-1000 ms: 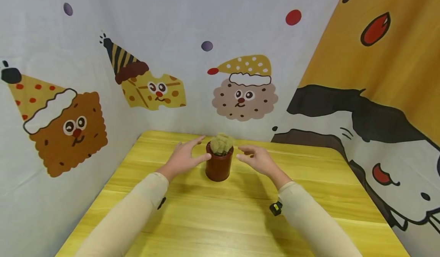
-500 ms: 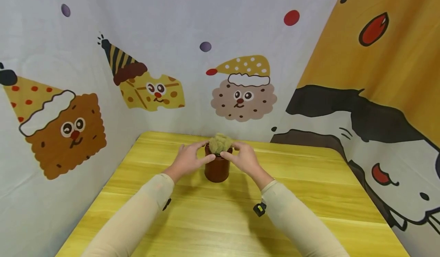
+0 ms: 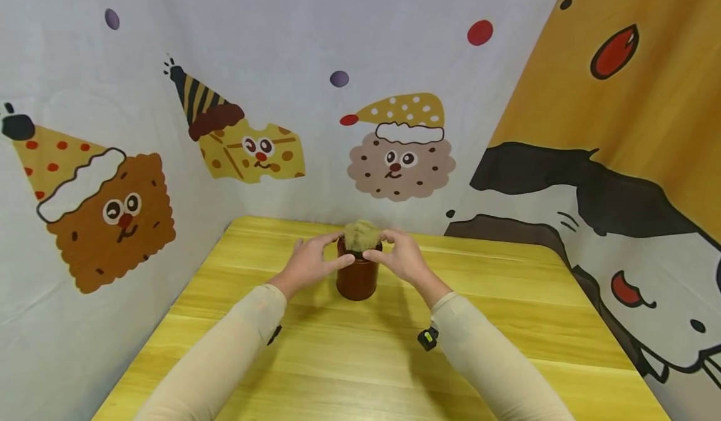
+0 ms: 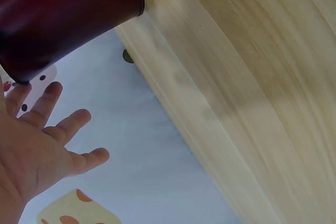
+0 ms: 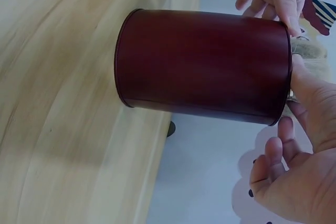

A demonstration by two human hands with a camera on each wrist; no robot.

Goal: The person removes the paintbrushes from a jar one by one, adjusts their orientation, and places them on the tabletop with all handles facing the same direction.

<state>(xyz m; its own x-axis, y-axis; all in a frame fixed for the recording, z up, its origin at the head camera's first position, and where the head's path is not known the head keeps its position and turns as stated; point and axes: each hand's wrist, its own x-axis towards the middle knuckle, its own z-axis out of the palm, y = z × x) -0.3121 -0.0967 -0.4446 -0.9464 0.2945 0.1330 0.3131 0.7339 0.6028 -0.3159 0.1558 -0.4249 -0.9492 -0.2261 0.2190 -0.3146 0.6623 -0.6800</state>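
Note:
A dark red cylindrical container [image 3: 357,280] stands upright on the table, with a fuzzy beige bundle [image 3: 362,235] bulging from its open top. My left hand [image 3: 311,261] pinches the bundle from the left, thumb in front and forefinger behind, at the rim. From the right, my right hand [image 3: 403,258] pinches it in the same way. The right wrist view shows both thumbs at the rim against the bundle [image 5: 316,66]. The other fingers of the left hand [image 4: 39,148] spread out beside the container [image 4: 68,17]. The container's inside is hidden.
The yellow wood-grain table [image 3: 338,358] ends at a white cloth backdrop [image 3: 270,45] on the left and rear. Cartoon food and a large animal are printed on the cloth. A small black device [image 3: 428,338] hangs under the right sleeve.
Both hands have moved inward from beside the container to its rim, the right hand leftward, and now pinch the bundle. The bundle's shape has shifted slightly. The container has stayed in place.

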